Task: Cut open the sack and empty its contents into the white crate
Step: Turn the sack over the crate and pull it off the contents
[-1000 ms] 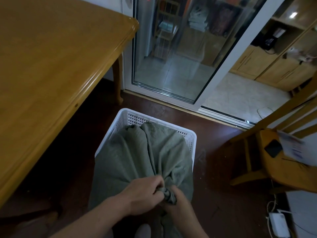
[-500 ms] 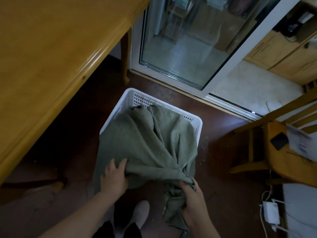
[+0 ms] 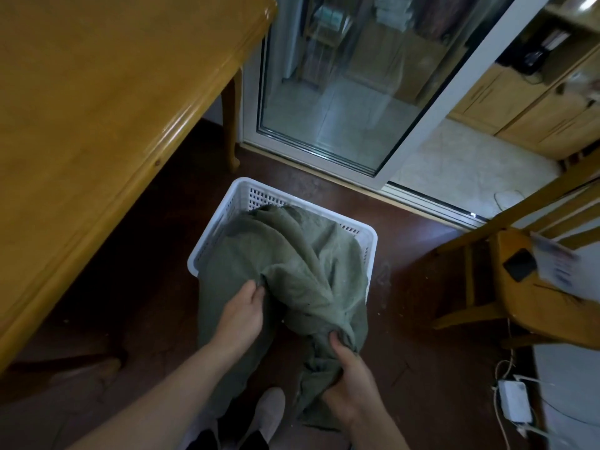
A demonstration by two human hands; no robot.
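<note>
**A:** On the floor (image 3: 406,287) by the glass door (image 3: 341,92), one olive sack (image 3: 292,264) slumps across one white crate (image 3: 224,209). The right hand (image 3: 352,381) clenches its bunched neck.

**B:** And the left hand (image 3: 242,315) has its fingertips buried in a fold, so the grip's unclear. Looks like positioning, with no contents showing.

**A:** Next calls for cutting that neck open. Nothing to cut with is in view.

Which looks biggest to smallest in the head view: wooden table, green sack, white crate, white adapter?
1. wooden table
2. green sack
3. white crate, though the sack covers much of it, so unsure
4. white adapter
</note>
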